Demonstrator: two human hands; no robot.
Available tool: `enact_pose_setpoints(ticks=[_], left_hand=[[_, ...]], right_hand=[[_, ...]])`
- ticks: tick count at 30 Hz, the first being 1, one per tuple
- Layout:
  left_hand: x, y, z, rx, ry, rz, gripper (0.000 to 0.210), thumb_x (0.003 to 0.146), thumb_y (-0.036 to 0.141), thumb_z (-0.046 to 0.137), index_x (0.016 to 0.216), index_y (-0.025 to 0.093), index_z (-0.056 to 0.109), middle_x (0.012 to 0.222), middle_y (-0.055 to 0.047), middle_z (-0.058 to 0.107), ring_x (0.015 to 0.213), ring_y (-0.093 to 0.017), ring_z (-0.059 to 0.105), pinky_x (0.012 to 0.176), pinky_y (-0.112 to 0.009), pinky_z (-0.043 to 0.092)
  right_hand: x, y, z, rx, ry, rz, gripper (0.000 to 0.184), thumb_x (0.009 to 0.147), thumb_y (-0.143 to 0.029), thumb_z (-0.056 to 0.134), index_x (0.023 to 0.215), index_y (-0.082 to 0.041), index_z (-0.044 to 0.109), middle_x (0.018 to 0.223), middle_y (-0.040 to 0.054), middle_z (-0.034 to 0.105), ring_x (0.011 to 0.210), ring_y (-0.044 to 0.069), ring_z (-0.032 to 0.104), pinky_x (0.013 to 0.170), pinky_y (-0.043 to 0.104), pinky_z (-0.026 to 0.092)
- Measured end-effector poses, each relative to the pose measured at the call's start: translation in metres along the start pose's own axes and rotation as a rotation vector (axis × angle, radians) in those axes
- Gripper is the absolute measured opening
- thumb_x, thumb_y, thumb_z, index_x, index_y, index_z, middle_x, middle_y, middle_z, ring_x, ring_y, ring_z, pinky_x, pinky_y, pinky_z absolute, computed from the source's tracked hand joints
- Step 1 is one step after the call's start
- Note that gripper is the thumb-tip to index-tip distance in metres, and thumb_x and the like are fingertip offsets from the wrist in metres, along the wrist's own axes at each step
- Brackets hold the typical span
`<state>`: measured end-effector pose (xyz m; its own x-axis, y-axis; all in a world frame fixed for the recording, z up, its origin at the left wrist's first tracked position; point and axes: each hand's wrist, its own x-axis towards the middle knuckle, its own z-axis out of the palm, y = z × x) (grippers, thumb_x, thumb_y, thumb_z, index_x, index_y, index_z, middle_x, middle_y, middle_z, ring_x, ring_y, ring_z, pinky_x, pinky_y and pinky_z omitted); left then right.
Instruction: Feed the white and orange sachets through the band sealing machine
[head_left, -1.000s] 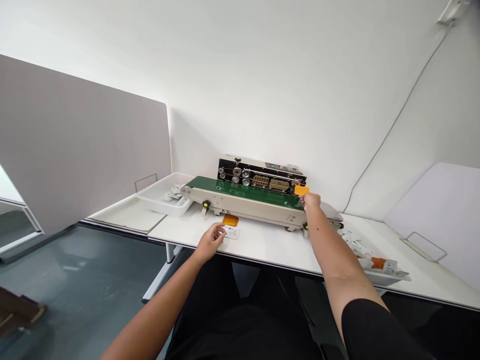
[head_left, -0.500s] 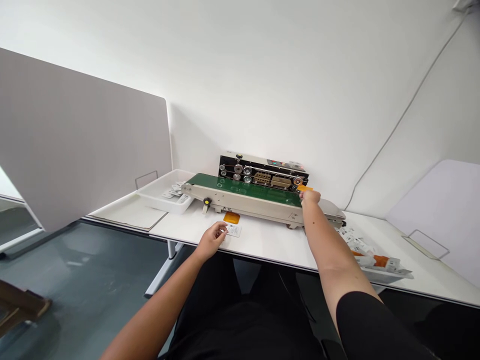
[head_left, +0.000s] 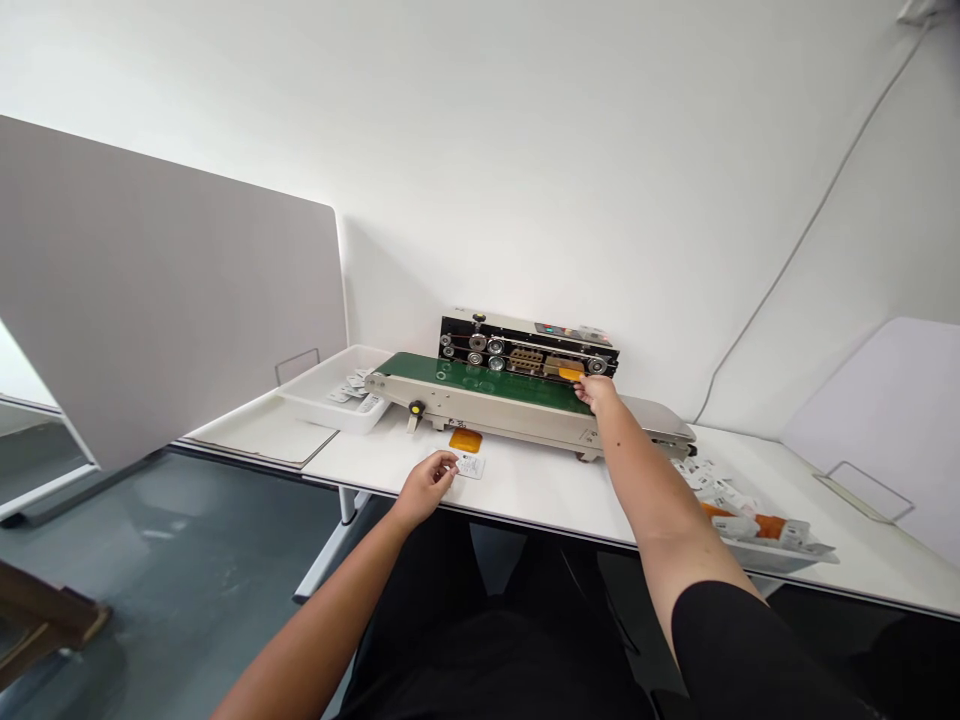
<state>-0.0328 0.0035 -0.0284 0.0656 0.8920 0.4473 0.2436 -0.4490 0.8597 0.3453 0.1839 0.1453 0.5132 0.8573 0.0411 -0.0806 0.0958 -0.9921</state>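
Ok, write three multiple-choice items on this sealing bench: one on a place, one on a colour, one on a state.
1. Where is the orange pouch by the right hand?
A. on the floor
B. at the sealer's rollers, over the belt
C. in the left tray

2. What colour is the conveyor belt?
A. green
B. red
C. blue

3. What is the left hand doing?
A. hanging off the table
B. gripping the sealer
C. fingers on a white sachet on the table

B: it sits against the rollers. A: the belt shows green. C: fingertips touch the sachet.

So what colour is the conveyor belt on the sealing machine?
Dark green: the flat conveyor belt of the sealing machine, head view.
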Motion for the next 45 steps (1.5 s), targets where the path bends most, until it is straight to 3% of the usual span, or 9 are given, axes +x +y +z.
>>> enact_pose_setpoints(ticks=[3,6,10,13,17,22,29,35,45], left_hand=[[0.000,0.000,0.000,0.008,0.003,0.001,0.022,0.090,0.035,0.062,0.106,0.020,0.065,0.087,-0.002,0.067,0.072,-0.016,0.061,0.067,-0.026,0.050],[-0.001,0.003,0.000,0.018,-0.002,0.008,0.021,0.090,0.034,0.062,0.106,0.021,0.065,0.086,-0.001,0.066,0.072,-0.016,0.060,0.068,-0.026,0.049],[-0.001,0.007,0.000,0.034,-0.009,0.013,0.022,0.090,0.035,0.061,0.106,0.020,0.065,0.086,-0.001,0.066,0.073,-0.016,0.060,0.068,-0.026,0.048],[-0.001,0.009,-0.001,0.047,-0.012,0.021,0.023,0.091,0.037,0.061,0.106,0.020,0.065,0.090,-0.003,0.068,0.077,-0.017,0.063,0.071,-0.028,0.050],[0.001,0.012,-0.001,0.068,0.005,0.032,0.024,0.090,0.038,0.062,0.105,0.020,0.066,0.095,-0.004,0.071,0.081,-0.019,0.066,0.075,-0.030,0.052],[0.003,0.010,-0.002,0.073,0.001,0.018,0.025,0.089,0.039,0.064,0.104,0.020,0.067,0.092,-0.004,0.071,0.079,-0.018,0.066,0.070,-0.028,0.052],[0.002,0.016,-0.003,0.092,-0.021,0.011,0.022,0.090,0.039,0.061,0.101,0.021,0.067,0.092,-0.004,0.072,0.083,-0.020,0.068,0.076,-0.030,0.053],[0.003,0.020,-0.002,0.087,-0.022,-0.002,0.023,0.088,0.039,0.062,0.100,0.021,0.066,0.093,-0.004,0.072,0.086,-0.021,0.069,0.079,-0.031,0.054],[0.003,0.019,-0.002,0.057,-0.043,-0.012,0.025,0.088,0.042,0.064,0.101,0.021,0.067,0.092,-0.004,0.073,0.086,-0.022,0.069,0.080,-0.032,0.055]], right_hand=[[-0.030,0.006,-0.001,-0.112,0.086,-0.204,0.028,0.087,-0.026,0.067,0.113,-0.017,0.061,0.101,0.0084,0.063,0.090,0.020,0.063,0.081,0.034,0.055],[-0.087,0.035,0.006,-0.331,0.039,-0.744,0.030,0.093,-0.026,0.052,0.118,-0.017,0.064,0.116,0.0130,0.062,0.113,0.025,0.056,0.100,0.042,0.046],[-0.178,0.100,0.026,-0.530,-0.750,-1.148,0.027,0.095,-0.026,0.051,0.112,-0.022,0.072,0.102,0.0091,0.071,0.099,0.023,0.063,0.095,0.040,0.049],[-0.216,0.140,0.043,-0.687,-1.039,-1.109,0.037,0.095,-0.035,0.056,0.127,-0.021,0.068,0.122,0.0114,0.069,0.115,0.026,0.060,0.105,0.043,0.045],[-0.215,0.159,0.059,-0.866,-0.957,-0.847,0.069,0.092,-0.054,0.059,0.151,-0.020,0.047,0.158,0.0134,0.041,0.146,0.031,0.036,0.119,0.047,0.028],[-0.194,0.155,0.072,-1.032,-0.920,-0.629,0.098,0.089,-0.073,0.051,0.162,-0.014,0.023,0.169,0.0143,0.013,0.155,0.034,0.013,0.124,0.049,0.015],[-0.195,0.152,0.079,-1.055,-1.001,-0.695,0.083,0.088,-0.078,0.047,0.155,-0.028,0.040,0.167,0.0076,0.023,0.153,0.038,0.019,0.121,0.055,0.015],[-0.193,0.148,0.083,-1.005,-1.044,-0.739,0.088,0.089,-0.072,0.054,0.160,-0.028,0.028,0.169,0.0080,0.016,0.154,0.036,0.013,0.122,0.053,0.014],[-0.200,0.145,0.075,-0.798,-1.101,-0.869,0.072,0.088,-0.059,0.065,0.149,-0.025,0.047,0.138,0.0112,0.056,0.125,0.028,0.052,0.105,0.040,0.042]])
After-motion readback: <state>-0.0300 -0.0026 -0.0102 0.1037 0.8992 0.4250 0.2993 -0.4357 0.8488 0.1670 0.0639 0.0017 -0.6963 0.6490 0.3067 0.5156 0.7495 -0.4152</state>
